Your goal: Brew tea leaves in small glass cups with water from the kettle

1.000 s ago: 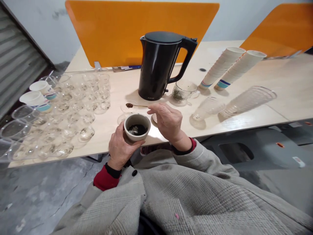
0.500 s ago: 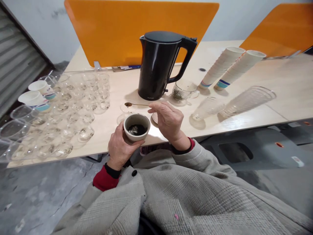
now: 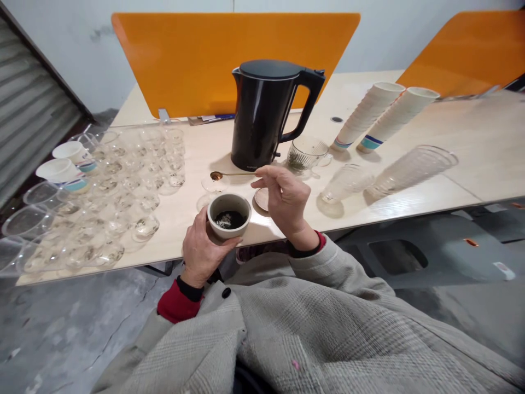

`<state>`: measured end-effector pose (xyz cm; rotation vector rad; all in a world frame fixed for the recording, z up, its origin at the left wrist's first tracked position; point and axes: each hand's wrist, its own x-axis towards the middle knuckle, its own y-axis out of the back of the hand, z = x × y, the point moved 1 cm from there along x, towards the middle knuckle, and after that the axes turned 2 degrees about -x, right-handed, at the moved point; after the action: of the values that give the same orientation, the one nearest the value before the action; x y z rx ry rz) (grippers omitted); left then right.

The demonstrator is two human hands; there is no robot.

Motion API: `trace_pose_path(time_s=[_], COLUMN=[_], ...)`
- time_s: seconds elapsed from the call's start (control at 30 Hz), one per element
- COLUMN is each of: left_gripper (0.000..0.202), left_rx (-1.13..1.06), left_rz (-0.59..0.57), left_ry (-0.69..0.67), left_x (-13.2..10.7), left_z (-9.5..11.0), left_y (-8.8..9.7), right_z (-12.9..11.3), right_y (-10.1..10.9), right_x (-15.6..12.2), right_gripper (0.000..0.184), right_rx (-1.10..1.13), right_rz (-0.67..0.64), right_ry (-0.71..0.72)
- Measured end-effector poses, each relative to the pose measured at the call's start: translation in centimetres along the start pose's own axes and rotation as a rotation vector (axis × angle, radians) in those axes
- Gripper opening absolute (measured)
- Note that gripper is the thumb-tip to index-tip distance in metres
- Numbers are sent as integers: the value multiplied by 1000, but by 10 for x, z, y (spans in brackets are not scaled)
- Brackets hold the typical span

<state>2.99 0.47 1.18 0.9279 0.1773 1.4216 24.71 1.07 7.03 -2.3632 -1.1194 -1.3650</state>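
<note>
My left hand is wrapped round a small light-coloured ceramic cup, which holds dark loose tea leaves. Between the thumb and fingers of my right hand is the handle end of a long thin metal spoon. Its bowl points left, over a clear plastic cup on the table behind the ceramic cup. Dark specks show in and beneath the spoon's bowl. Partly hidden by my right hand, a small round lid or saucer lies on the table.
A black electric kettle stands behind my hands, with a ribbed glass cup of green leaves beside it. Several clear plastic cups crowd the left. Stacked paper cups and stacked clear cups stand right. Behind rises an orange divider.
The spoon's bowl looks emptier, tilted over the clear cup. My view has shifted slightly; my left hand keeps its hold on the ceramic cup.
</note>
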Motion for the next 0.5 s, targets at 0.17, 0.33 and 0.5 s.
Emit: trace_pose_path(time_s=[0.17,0.33,0.5], left_gripper=[101,98,98], left_rx=[-8,-11,-13], left_rz=[17,42,54], left_ry=[7,6,0], left_x=[0,0,1], left_z=[1,0,-1], left_y=[0,-1,-3], right_z=[16,39,54], right_y=[16,66,128], right_x=[10,33,59], right_gripper=[22,16,10], right_rx=[142,100,-224], right_rz=[105,240,339], right_ry=[-247,-260,-170])
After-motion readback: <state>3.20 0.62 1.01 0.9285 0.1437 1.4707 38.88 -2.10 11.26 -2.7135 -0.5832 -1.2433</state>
